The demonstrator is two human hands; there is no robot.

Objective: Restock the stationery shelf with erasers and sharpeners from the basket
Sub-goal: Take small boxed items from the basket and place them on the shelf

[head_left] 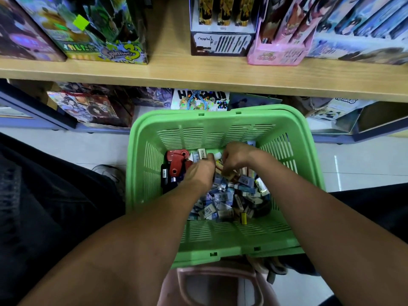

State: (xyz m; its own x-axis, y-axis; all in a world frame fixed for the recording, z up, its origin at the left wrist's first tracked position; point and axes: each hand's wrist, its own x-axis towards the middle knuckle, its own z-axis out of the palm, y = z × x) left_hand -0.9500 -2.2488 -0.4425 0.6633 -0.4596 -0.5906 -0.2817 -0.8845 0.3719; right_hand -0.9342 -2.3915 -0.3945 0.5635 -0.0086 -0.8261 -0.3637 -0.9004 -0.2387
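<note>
Both bare forearms reach forward and down into the green basket (223, 237), which sits on the floor just below the wooden shelf (198, 76). The left hand (199, 171) comes in from the near left, wrist straight, back of the hand up, its fingers curled down at the far end; they seem to close on small packets near a pale eraser (202, 153), though exactly what they grip is hidden under the hand. The right hand (235, 156) crosses in from the near right, wrist bent, knuckles high, fingers curled tight and pointing down into the pile; a small white piece (217, 155) shows just left of it, between the two hands, and I cannot tell whether it is pinched or only touched. The two hands sit just beside each other over the far middle of the basket.

Under them lies the stock: a heap of small wrapped erasers (223, 198), blue, white and pink, many showing barcodes, filling the basket floor from the middle to the right. On the far left of the basket floor lie red sharpeners (177, 161), with dark ones just near of them.

On the shelf stand printed boxes, a pink box (276, 54) right of centre. A pink stool (209, 286) sits at the near edge, touching the basket's near rim
</note>
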